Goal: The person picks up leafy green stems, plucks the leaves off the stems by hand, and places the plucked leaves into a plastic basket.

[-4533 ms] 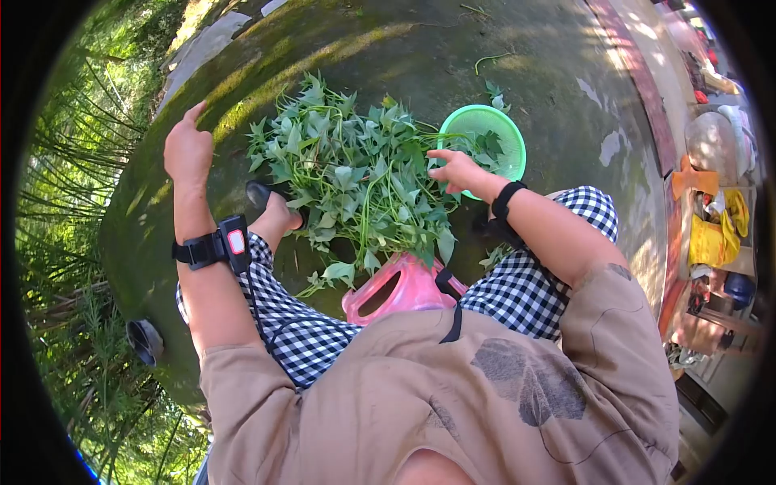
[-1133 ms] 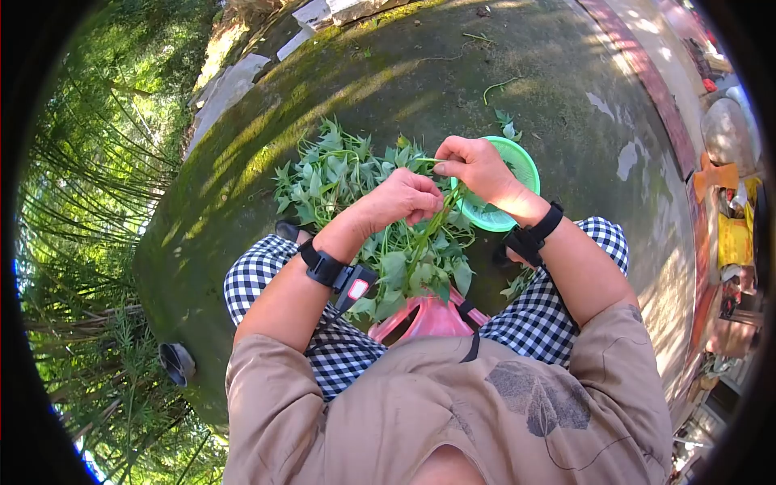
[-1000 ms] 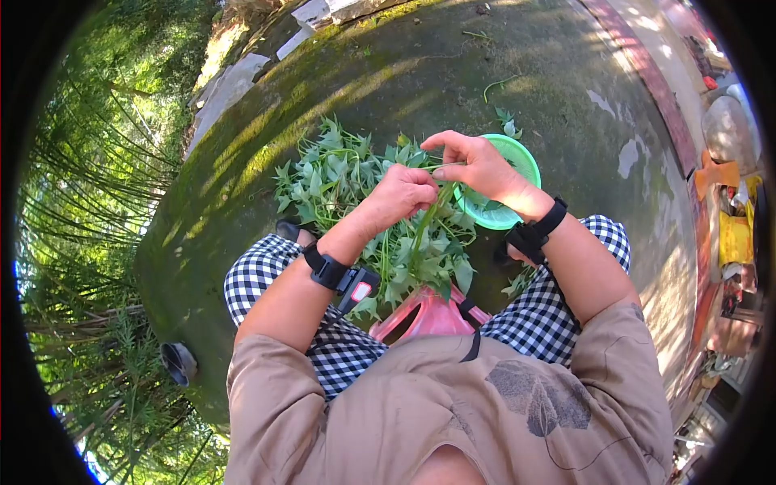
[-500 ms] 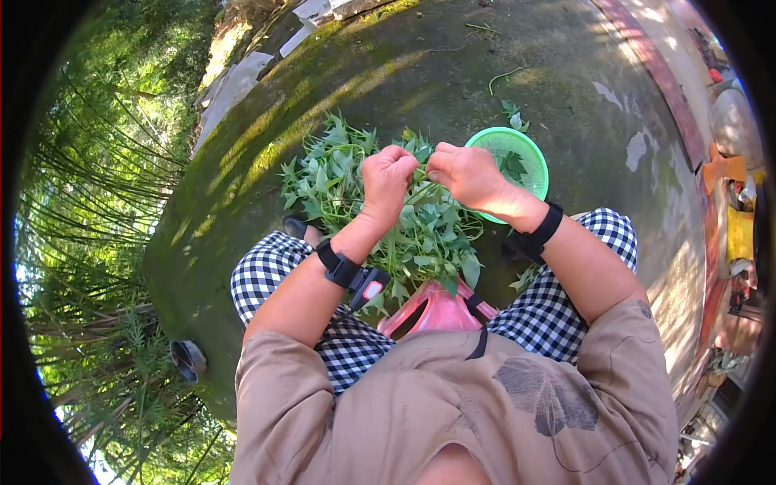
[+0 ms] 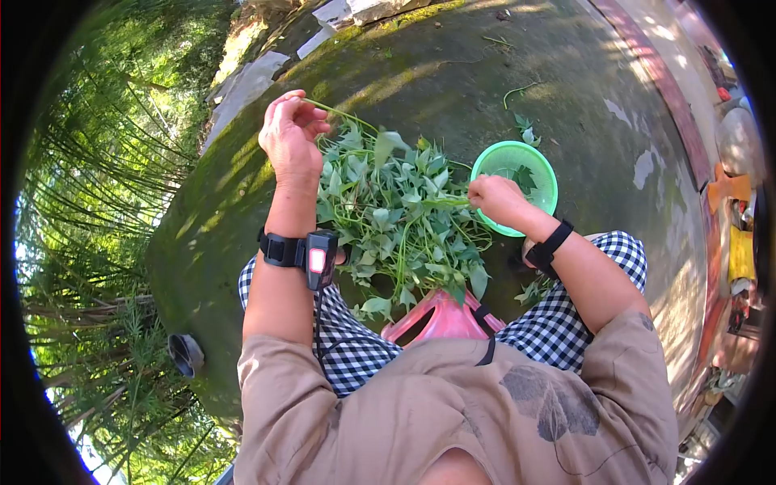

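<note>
A heap of leafy green vines (image 5: 388, 218) lies on the ground between my knees. My left hand (image 5: 293, 139) is raised past the heap's far left side, its fingertips pinching the end of a thin leafy stem (image 5: 343, 115) that slants down over the leaves. Near the heap's right side my right hand (image 5: 499, 199) is closed on a light green stem (image 5: 453, 200) that points left. That hand partly covers the near left rim of a green basket (image 5: 552, 179), which has a few dark green leaves (image 5: 525, 179) inside.
A pink plastic stool (image 5: 449, 319) stands between my legs. Loose leaves (image 5: 527, 129) and a bare stem (image 5: 519, 93) lie beyond the basket. A dark pot (image 5: 186, 356) is at the left, and assorted items line the right edge.
My hands were close together over the heap and are now wide apart. The left moved left and outward with a stem; the right moved right and nearer, beside the basket.
</note>
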`<state>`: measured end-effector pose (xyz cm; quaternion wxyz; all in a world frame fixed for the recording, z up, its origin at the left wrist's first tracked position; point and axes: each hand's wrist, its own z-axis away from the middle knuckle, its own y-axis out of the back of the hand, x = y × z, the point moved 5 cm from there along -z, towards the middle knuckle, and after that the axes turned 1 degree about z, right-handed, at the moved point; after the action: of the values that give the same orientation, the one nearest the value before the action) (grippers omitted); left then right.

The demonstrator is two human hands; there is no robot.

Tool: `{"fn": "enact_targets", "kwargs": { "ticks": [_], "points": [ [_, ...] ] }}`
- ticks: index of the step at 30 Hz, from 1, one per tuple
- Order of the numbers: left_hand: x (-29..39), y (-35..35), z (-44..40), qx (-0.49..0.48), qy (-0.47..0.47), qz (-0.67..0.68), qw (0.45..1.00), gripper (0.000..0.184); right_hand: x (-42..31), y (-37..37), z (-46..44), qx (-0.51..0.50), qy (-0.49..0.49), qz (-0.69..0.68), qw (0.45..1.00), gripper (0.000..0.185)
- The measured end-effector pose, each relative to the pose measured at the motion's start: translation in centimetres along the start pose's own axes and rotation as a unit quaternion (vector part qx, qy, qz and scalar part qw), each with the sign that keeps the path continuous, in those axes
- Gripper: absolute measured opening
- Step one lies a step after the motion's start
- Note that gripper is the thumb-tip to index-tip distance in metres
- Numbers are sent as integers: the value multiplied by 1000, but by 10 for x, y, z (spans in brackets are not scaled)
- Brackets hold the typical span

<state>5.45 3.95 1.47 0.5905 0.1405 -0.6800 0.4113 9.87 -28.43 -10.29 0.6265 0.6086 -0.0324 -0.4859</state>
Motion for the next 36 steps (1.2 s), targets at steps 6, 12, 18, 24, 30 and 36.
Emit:
{"fn": "enact_targets", "kwargs": {
  "ticks": [6, 12, 18, 24, 30, 36],
  "points": [
    [5, 11, -9, -35, 27, 51, 998, 17, -51, -31, 22, -147, 120, -104, 976, 16],
    [-31, -37, 29, -154, 149, 100, 972, 18, -89, 70, 1, 326, 177, -65, 926, 13],
    [-55, -53, 44, -179, 267, 158, 934, 16, -85, 90, -21, 282, 122, -112, 945, 13],
    [-33, -45, 41, -132, -101, -414, 895, 18, -80, 90, -16, 268, 115, 14, 957, 14],
    [-38, -82, 93, -373, -275, -469, 752, 10, -82, 80, -12, 246, 135, 77, 957, 16],
    [-47, -84, 94, -367, -275, -455, 763, 6, -84, 88, -8, 291, 170, 5, 942, 15]
  ]
}}
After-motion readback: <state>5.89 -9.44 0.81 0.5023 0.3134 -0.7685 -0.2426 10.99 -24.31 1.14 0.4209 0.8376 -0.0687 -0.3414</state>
